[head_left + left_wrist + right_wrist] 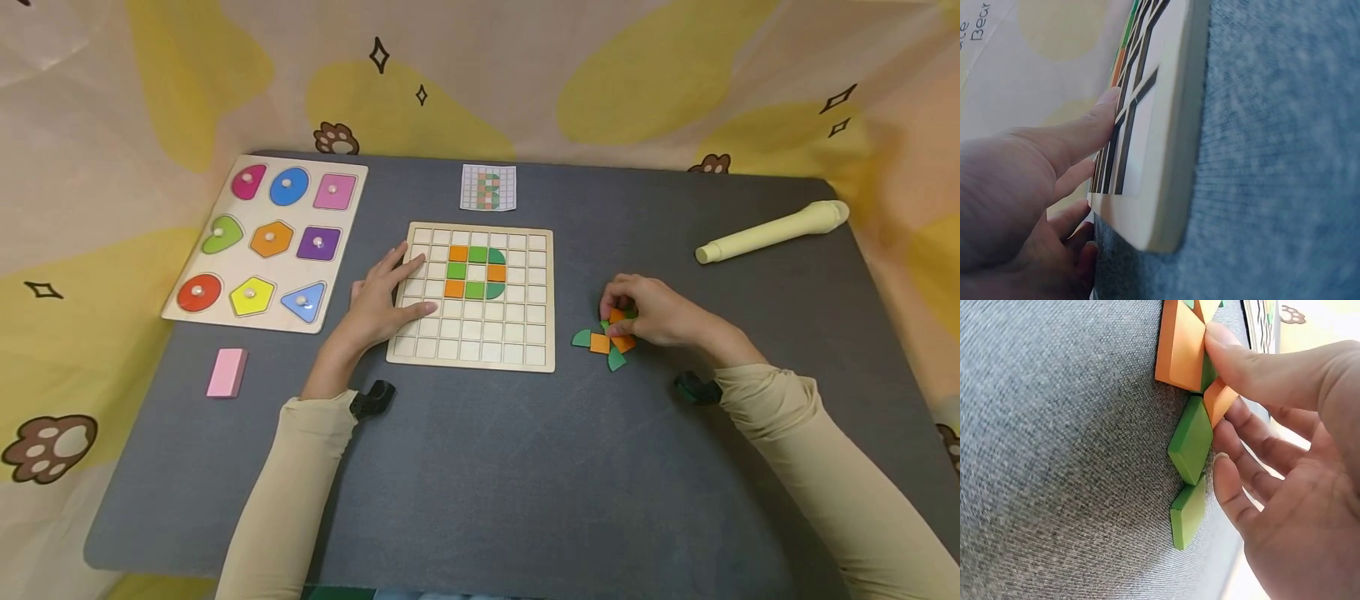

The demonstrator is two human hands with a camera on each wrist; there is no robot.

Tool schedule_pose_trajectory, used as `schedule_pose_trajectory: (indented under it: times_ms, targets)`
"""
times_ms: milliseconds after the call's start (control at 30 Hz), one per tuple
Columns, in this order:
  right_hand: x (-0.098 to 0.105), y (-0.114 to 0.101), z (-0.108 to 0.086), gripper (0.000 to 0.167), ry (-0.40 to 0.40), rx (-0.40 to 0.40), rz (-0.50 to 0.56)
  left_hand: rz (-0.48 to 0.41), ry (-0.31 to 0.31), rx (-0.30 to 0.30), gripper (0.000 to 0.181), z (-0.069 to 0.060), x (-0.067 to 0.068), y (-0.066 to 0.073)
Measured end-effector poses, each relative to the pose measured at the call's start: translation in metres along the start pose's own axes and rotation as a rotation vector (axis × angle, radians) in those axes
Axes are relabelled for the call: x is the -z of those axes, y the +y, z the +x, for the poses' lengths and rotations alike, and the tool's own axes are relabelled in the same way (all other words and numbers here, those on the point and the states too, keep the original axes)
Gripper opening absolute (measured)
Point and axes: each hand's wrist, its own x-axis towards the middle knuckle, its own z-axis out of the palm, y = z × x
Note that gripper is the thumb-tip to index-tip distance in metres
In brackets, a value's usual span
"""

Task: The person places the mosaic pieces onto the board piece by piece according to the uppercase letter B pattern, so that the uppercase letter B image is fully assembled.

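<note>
Orange tiles (625,344) partly hidden, sleeves (281,492) cut off

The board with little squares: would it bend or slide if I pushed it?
The board would probably stay stiff, since its edge looks thick and straight. Lying flat, it would likely slide, not tip. Tilted, its coloured tiles might fall out, as nothing covers them.

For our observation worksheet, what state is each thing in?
Grid board, partly filled
Loose tiles, clustered
Knobbed puzzle, nine shapes seated
Pattern card, face up
Pink block, lying flat
Yellow rod, on its side
Left hand, touching grid board
Right hand, touching loose tiles, grip unclear
</note>
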Motion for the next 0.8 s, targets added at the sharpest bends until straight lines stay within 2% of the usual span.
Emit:
schedule_pose_trajectory:
  times_ms: [133,467,800]
  targets:
    - [-0.001,0.001,0.0,0.018,-0.005,-0.001,0.002,0.0,0.003,-0.002,0.085,0.0,0.0,0.0]
    - [0.009,0.009,-0.004,0.019,-0.08,-0.036,0.016,0.006,0.01,-0.009,0.085,0.0,-0.001,-0.001]
    - [0.007,0.007,-0.005,0.019,-0.067,-0.043,0.002,0.01,0.01,-0.01,0.085,-0.001,0.0,0.0]
